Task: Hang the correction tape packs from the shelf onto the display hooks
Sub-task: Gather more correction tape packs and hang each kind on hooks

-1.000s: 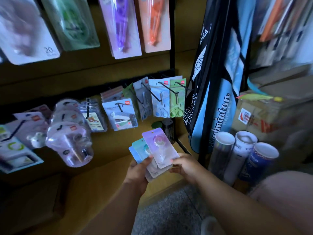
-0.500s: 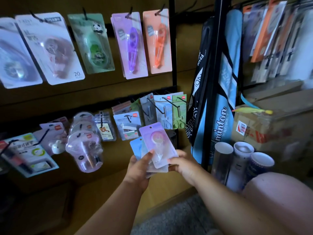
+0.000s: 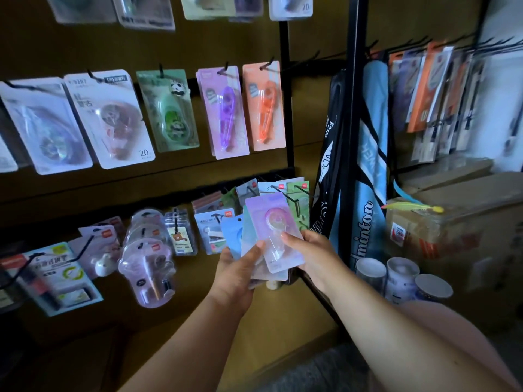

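Correction tape packs point(image 3: 256, 244) sit fanned in your two hands, right in front of the lower row of display hooks point(image 3: 278, 190). Your left hand point(image 3: 236, 274) cups the stack from below and behind, thumb laid flat across the face of the cards, fingers curled out of sight behind them. Your right hand point(image 3: 314, 257) takes the front pack, the lilac one point(image 3: 273, 230) with the round pink dispenser, pinching it with the thumb on the clear blister and the fingers tucked behind its right edge. A blue card and a teal card peek out to the left of it. Up on the middle row, a purple pack point(image 3: 225, 111) and an orange pack point(image 3: 264, 106) hang side by side on their hooks, with a green panda pack point(image 3: 169, 111) to their left. Off to your right, a badminton bag point(image 3: 365, 176) leans against the black rack post point(image 3: 352, 80).
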### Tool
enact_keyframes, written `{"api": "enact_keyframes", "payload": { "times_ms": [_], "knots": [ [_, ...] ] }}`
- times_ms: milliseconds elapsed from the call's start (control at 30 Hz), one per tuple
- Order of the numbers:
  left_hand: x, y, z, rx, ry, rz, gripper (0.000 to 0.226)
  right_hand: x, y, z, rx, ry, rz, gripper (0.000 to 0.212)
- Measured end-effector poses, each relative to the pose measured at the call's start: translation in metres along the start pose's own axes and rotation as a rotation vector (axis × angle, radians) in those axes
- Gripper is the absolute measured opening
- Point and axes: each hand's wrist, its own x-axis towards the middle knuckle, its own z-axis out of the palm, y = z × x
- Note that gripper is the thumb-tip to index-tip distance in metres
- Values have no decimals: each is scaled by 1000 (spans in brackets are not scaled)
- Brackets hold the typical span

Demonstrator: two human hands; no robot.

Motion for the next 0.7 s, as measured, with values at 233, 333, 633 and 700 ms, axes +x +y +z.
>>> {"api": "enact_keyframes", "payload": {
  "times_ms": [233, 333, 633, 700],
  "knots": [
    [13, 37, 16, -19, 32, 15, 67, 8, -48, -10, 59, -16, -106, 11],
    [20, 51, 26, -36, 69, 39, 58, 15, -66, -14, 108, 11, -171, 6],
    [42, 82, 50, -70, 33, 88, 22, 53, -154, -31, 190, 88, -341, 12],
    [44, 86, 54, -45, 36, 94, 21, 61, -175, -35, 202, 113, -378, 12]
  ]
}}
